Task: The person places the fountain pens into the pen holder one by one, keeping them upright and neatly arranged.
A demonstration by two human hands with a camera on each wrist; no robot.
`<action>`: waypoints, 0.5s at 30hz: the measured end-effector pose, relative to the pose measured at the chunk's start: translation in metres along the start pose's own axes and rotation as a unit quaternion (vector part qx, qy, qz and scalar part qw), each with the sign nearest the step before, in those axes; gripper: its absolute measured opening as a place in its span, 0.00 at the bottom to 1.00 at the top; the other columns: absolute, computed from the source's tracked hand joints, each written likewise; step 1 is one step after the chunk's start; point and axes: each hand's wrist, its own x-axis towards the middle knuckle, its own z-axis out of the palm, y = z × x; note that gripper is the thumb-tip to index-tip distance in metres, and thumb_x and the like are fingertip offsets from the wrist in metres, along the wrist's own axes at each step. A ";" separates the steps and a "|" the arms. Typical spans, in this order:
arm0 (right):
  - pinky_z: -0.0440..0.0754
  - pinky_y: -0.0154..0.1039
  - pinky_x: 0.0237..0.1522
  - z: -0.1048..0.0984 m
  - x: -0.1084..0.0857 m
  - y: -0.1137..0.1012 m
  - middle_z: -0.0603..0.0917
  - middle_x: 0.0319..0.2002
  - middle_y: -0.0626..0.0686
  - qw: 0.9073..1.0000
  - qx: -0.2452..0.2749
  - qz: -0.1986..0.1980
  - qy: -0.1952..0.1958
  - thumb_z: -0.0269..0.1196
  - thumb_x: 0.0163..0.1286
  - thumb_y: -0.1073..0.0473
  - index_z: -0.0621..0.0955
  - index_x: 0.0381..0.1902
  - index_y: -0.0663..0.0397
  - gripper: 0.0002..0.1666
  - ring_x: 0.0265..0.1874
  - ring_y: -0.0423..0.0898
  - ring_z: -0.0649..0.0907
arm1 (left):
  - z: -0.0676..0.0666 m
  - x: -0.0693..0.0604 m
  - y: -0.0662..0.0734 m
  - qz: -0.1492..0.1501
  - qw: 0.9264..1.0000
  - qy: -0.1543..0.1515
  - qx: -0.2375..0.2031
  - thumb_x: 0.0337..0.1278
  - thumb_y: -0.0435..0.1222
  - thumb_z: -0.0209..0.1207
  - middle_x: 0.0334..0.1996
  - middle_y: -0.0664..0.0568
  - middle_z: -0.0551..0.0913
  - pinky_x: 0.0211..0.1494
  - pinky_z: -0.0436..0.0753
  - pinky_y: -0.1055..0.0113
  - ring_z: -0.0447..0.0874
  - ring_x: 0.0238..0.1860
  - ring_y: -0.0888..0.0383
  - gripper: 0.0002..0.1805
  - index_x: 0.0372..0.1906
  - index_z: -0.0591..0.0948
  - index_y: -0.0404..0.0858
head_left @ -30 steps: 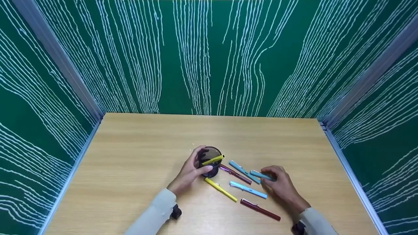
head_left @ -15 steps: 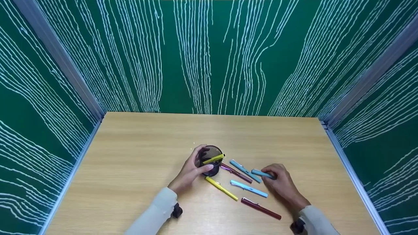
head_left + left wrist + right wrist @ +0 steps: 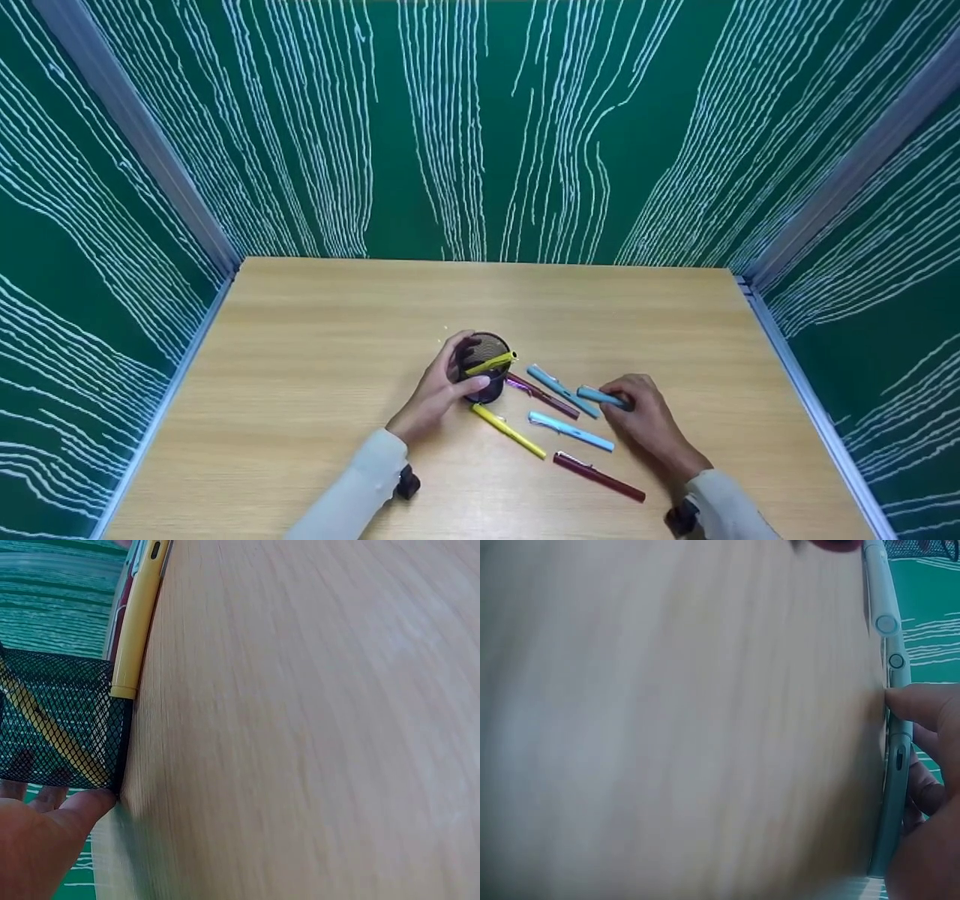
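Note:
My left hand (image 3: 437,390) grips a black mesh pen cup (image 3: 480,346), its thumb on the near side and its fingers round the left. The cup stands upright on the table, and a yellow pen (image 3: 491,365) leans inside it; the mesh shows this pen through in the left wrist view. To the right, my right hand (image 3: 649,416) pinches a teal pen (image 3: 600,397) low over the tabletop. In the right wrist view the thumb lies against this teal pen (image 3: 892,802); part of the other fingers is hidden behind it. Another teal pen (image 3: 562,391) lies just left of that hand.
Between the hands lie a dark red pen (image 3: 551,401), a light blue pen (image 3: 570,431) and a yellow pen (image 3: 510,433). A second dark red pen (image 3: 598,477) is nearer the front. Green walls with white lines (image 3: 480,150) enclose the wooden table (image 3: 322,322).
The right hand and its teal pen have shifted very slightly, with the pen's visible end angled a little differently. The left hand keeps its hold on the cup.

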 end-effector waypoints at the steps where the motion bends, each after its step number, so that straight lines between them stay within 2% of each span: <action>1: 0.75 0.33 0.54 0.000 0.000 0.000 0.88 0.47 0.47 1.000 -0.003 -0.005 0.002 0.76 0.68 0.72 0.92 0.46 0.48 0.15 0.53 0.47 0.77 | 0.000 0.000 -0.001 0.004 1.000 -0.001 -0.005 0.69 0.34 0.73 0.81 0.41 0.70 0.87 0.61 0.46 0.68 0.82 0.42 0.47 0.86 0.62 0.43; 6: 0.75 0.33 0.53 0.001 0.000 -0.002 0.89 0.45 0.45 1.000 -0.011 -0.012 0.007 0.75 0.69 0.72 0.92 0.45 0.49 0.14 0.53 0.46 0.76 | 0.000 0.002 -0.002 0.018 0.999 -0.008 -0.029 0.68 0.29 0.71 0.79 0.35 0.71 0.86 0.63 0.43 0.68 0.80 0.37 0.46 0.86 0.61 0.37; 15: 0.78 0.34 0.52 -0.003 -0.001 -0.012 0.86 0.49 0.50 1.000 -0.014 0.013 -0.006 0.74 0.73 0.68 0.91 0.50 0.53 0.11 0.52 0.49 0.77 | 0.000 0.002 0.000 0.009 1.000 -0.005 -0.021 0.67 0.30 0.72 0.80 0.38 0.71 0.87 0.61 0.45 0.68 0.81 0.39 0.47 0.86 0.62 0.40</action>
